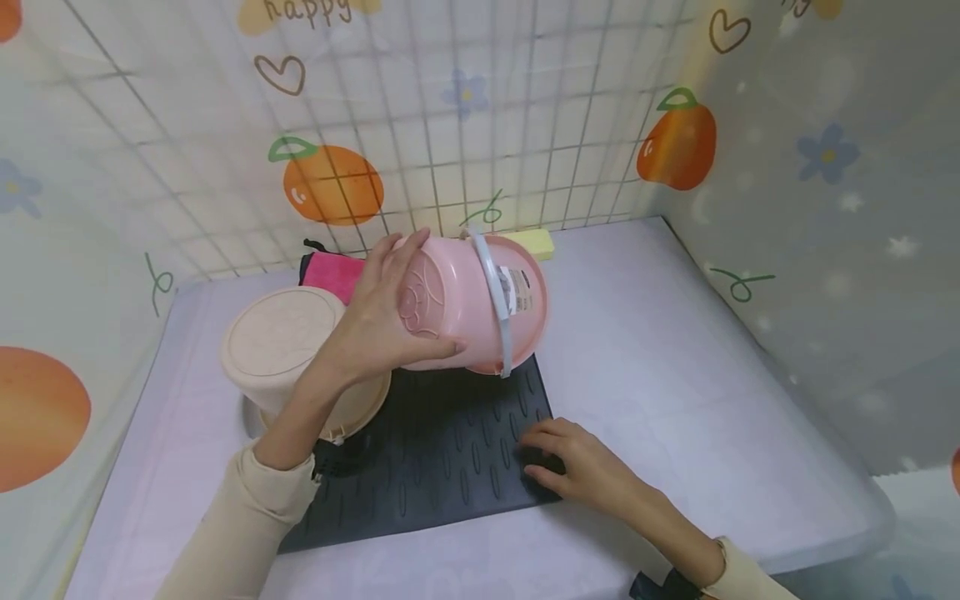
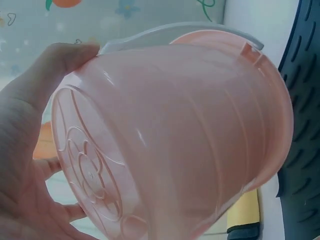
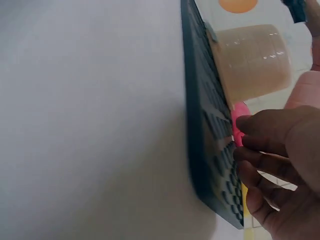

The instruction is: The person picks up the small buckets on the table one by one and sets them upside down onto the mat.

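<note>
My left hand (image 1: pixel 371 321) grips a pink plastic bucket (image 1: pixel 461 292) round its base, thumb on the near side and fingers spread across the far side. Tipped onto its side, the bucket hangs over a black ribbed mat (image 1: pixel 450 450) with its mouth facing right. In the left wrist view a flower pattern shows on the bucket's bottom (image 2: pixel 90 165), and a pale handle (image 2: pixel 185 28) spans its side. Over the mat's right edge is my right hand (image 1: pixel 588 467), fingers loosely bent and holding nothing. A beige bucket (image 1: pixel 281 333) stands upside down left of my left forearm.
Behind the beige bucket lies a bright pink cloth item (image 1: pixel 332 273) with black trim. A yellow block like a sponge (image 1: pixel 534 243) sits at the back, by the pink bucket's rim. A printed curtain over a wire grid (image 1: pixel 450 108) closes off the table's (image 1: pixel 675 375) rear.
</note>
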### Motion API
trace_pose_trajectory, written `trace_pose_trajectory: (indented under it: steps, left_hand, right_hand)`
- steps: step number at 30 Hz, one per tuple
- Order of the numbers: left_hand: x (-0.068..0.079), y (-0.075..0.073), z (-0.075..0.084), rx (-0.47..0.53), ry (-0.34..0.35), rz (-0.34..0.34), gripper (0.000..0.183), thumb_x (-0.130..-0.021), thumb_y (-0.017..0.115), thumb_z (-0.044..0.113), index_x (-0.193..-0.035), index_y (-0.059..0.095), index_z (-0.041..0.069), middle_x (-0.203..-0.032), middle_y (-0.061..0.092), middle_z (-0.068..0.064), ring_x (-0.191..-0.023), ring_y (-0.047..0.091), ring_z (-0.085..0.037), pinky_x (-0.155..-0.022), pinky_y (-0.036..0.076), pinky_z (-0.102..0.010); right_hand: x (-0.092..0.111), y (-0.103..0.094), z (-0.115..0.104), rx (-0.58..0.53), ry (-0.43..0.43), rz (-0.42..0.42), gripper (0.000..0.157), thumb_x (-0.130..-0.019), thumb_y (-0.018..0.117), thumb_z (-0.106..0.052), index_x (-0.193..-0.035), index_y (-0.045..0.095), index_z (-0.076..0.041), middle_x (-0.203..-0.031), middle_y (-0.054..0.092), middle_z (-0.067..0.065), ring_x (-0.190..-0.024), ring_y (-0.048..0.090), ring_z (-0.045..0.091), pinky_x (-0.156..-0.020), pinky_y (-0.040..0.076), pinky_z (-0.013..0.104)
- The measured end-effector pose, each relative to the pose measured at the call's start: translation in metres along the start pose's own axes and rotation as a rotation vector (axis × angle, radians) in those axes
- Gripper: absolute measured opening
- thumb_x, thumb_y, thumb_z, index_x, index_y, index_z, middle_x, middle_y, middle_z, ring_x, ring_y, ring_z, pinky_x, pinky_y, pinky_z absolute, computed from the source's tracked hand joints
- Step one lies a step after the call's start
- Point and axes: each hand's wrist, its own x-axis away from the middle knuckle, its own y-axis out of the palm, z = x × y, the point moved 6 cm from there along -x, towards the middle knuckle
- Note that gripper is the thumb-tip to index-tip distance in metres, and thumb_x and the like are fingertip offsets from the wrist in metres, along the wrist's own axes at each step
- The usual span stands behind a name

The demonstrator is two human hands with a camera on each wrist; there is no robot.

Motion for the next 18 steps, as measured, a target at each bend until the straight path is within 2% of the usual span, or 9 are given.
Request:
trace_pose_trajectory:
  steps: [2, 11, 14, 18]
  left_hand:
    - [-0.001, -0.001, 0.000, -0.026, -0.001, -0.012, 0.119, -0.062, 0.089, 0.054, -0.158, 0.020, 0.039, -0.162, 0.014, -0.006, -0.142, 0.025, -0.030, -0.098, 0.046, -0.059]
    - [-0.005, -0.007, -0.003, -0.117, -0.013, -0.071, 0.119, -0.063, 0.087, 0.057, -0.159, 0.020, 0.035, -0.161, 0.016, -0.011, -0.141, 0.025, -0.034, -0.098, 0.044, -0.062]
    - [-0.006, -0.008, -0.005, -0.136, -0.037, -0.091, 0.119, -0.064, 0.087, 0.057, -0.160, 0.019, 0.035, -0.161, 0.016, -0.012, -0.141, 0.025, -0.036, -0.099, 0.043, -0.063]
    - [-0.009, -0.006, -0.009, -0.161, -0.103, -0.138, 0.119, -0.066, 0.084, 0.059, -0.160, 0.017, 0.033, -0.161, 0.013, -0.013, -0.140, 0.025, -0.041, -0.098, 0.042, -0.064]
  right_hand:
    - [0.001, 0.004, -0.001, 0.007, -0.014, 0.000, 0.031, -0.087, 0.079, -0.020, -0.115, 0.072, -0.009, -0.117, 0.064, -0.003, -0.110, 0.061, 0.016, -0.092, 0.052, 0.035]
    - [0.002, 0.016, -0.003, 0.016, -0.073, 0.020, 0.029, -0.084, 0.083, -0.018, -0.109, 0.073, -0.007, -0.111, 0.062, -0.003, -0.105, 0.059, 0.014, -0.090, 0.052, 0.033]
    - [0.002, 0.017, -0.003, 0.016, -0.091, 0.031, 0.028, -0.084, 0.083, -0.018, -0.107, 0.074, -0.007, -0.111, 0.062, -0.003, -0.105, 0.058, 0.014, -0.089, 0.052, 0.032]
    - [0.001, 0.018, -0.003, 0.006, -0.120, 0.051, 0.025, -0.083, 0.084, -0.016, -0.105, 0.075, -0.007, -0.110, 0.062, -0.002, -0.104, 0.058, 0.013, -0.088, 0.052, 0.031]
